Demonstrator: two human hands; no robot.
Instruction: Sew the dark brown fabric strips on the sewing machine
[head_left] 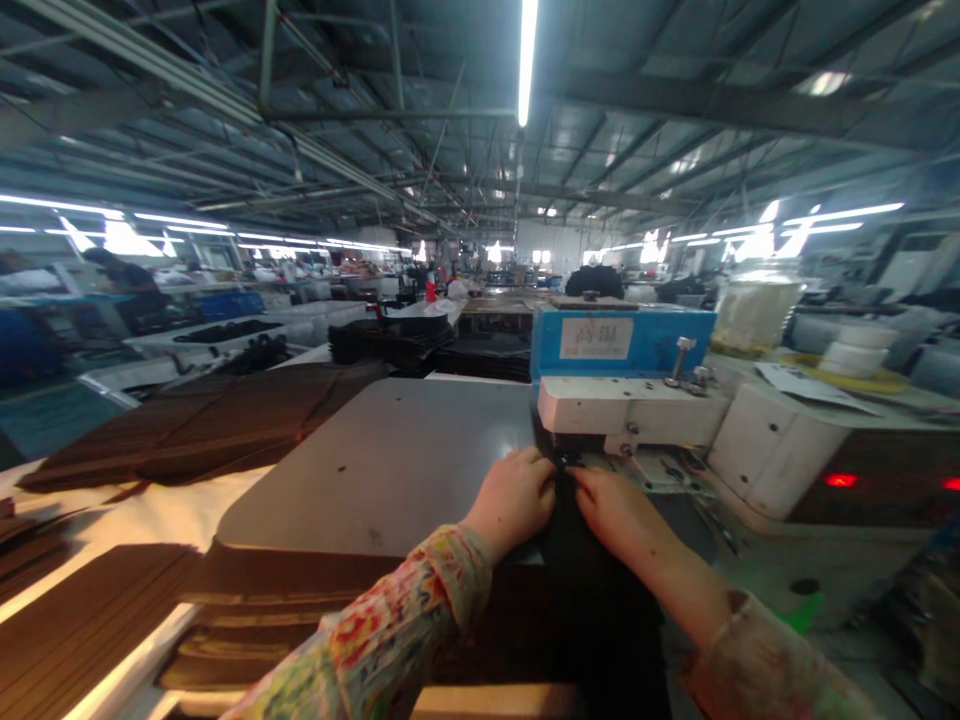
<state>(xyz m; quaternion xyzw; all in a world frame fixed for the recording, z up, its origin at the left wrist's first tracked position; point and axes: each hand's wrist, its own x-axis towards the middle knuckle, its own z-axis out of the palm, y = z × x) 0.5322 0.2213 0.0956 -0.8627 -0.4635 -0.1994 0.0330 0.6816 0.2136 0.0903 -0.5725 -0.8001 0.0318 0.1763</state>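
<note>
Holds black fabric (pixel 581 590) pinched between left hand (pixel 517 500) and right hand (pixel 613 508), both equally near beside the sewing machine's white head (pixel 630 412), lengthwise from fingertips back toward the body.

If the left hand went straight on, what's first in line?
The black cloth at the left hand's fingertips; beyond it, probably the machine's white arm, though depth is unclear.

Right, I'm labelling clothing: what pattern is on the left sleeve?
The left sleeve has a multicoloured floral print on beige, best seen in the head view.
</note>
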